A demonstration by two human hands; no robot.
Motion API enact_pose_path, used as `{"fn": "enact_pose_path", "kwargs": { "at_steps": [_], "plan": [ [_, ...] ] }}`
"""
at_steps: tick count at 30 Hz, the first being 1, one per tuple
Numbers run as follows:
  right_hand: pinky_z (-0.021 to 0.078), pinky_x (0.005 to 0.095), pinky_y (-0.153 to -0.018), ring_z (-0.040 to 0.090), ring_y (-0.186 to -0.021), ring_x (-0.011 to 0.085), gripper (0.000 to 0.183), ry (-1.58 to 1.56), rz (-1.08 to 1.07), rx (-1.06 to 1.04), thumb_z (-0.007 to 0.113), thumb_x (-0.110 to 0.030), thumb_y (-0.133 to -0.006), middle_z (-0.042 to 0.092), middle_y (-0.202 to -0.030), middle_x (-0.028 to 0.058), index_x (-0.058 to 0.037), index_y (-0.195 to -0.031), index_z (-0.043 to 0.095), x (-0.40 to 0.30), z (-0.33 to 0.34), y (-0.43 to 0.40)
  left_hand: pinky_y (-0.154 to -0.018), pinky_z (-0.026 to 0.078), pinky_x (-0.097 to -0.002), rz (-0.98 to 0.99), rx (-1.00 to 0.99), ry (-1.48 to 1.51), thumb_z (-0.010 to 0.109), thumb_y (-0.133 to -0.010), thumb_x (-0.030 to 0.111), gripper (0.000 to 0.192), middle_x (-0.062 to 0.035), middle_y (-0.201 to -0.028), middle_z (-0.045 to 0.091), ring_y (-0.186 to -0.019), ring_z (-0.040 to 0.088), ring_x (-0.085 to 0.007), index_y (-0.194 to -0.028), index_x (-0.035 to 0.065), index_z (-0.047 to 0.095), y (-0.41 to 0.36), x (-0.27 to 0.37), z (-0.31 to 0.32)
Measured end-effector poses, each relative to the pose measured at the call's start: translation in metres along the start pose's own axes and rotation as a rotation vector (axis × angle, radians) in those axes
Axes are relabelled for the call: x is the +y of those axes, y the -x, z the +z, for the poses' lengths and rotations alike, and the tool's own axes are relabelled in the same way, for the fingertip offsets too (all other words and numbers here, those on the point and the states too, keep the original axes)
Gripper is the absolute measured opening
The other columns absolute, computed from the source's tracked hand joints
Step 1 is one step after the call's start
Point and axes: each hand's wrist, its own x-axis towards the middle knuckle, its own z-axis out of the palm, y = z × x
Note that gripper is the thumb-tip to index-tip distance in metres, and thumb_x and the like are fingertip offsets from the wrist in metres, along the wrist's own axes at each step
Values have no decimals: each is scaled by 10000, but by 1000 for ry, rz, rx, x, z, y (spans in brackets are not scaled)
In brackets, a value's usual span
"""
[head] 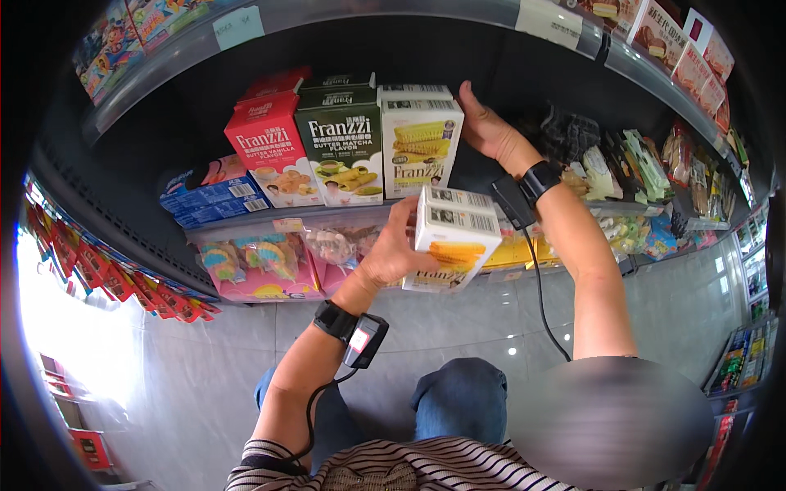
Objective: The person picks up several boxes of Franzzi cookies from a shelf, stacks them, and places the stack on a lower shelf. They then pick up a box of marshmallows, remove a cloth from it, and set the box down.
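Two white Franzzi snack boxes (457,236), stacked front to back, are gripped in my left hand (396,248) in front of the shelf edge, slightly tilted. On the shelf, my right hand (488,126) is against the right side of a standing white Franzzi box (420,150), thumb up and the other fingers partly hidden. That box has another behind it. To its left stand dark green matcha-flavor boxes (341,147) and, farther left, red vanilla-flavor boxes (276,153), side by side in rows.
Blue snack boxes (212,199) lie left of the red ones. Bagged snacks (638,166) fill the shelf at right. A lower shelf holds bagged sweets (270,258). The upper shelf's rim (393,12) curves overhead. Red packets (123,279) hang at left.
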Motion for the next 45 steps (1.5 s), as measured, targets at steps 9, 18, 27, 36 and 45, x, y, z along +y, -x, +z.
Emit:
{"fn": "enact_pose_path", "kwargs": {
  "at_steps": [9, 18, 27, 36, 45],
  "plan": [
    [374, 287, -837, 464, -1000, 168, 685, 304, -216, 243, 425, -567, -780, 501, -1107, 97, -22, -1194, 400, 4, 8, 125, -850, 387, -289, -172, -7, 450, 665, -483, -54, 714, -99, -1025, 498, -949, 481, -168, -1126, -59, 353, -2, 24, 2],
    [364, 308, -887, 441, -1053, 171, 631, 522, -212, 314, 637, -74, -704, 447, -1164, 89, -17, -1242, 314, 6, 21, 197, -837, 411, -300, 44, 63, 109, 703, -498, -19, 747, -136, -1008, 481, -943, 483, -188, -1128, -68, 305, -54, 68, 56],
    [385, 277, -859, 485, -1004, 161, 517, 306, -395, 499, 521, 49, -757, 490, -1111, 98, -14, -1224, 308, 21, -24, 146, -835, 412, -283, 217, 164, 30, 646, -536, -5, 860, -168, -1067, 476, -999, 488, -228, -1249, -56, 168, -142, 43, 81],
    [335, 272, -893, 435, -1044, 156, 458, 536, -456, 657, 467, 27, -800, 459, -1133, 102, -6, -1227, 304, 46, -34, 110, -782, 453, -288, 191, 314, 70, 665, -560, -7, 825, -161, -1024, 507, -938, 532, -228, -1225, -48, 179, -159, 14, 77],
    [326, 274, -909, 410, -1092, 155, 426, 65, -530, 439, 472, 5, -794, 437, -1169, 94, -16, -1201, 349, 45, -31, 133, -867, 385, -310, 380, 452, -334, 737, -519, 16, 810, -146, -1057, 457, -1019, 449, -215, -1167, -67, 258, -118, 39, 87]
  ]
}}
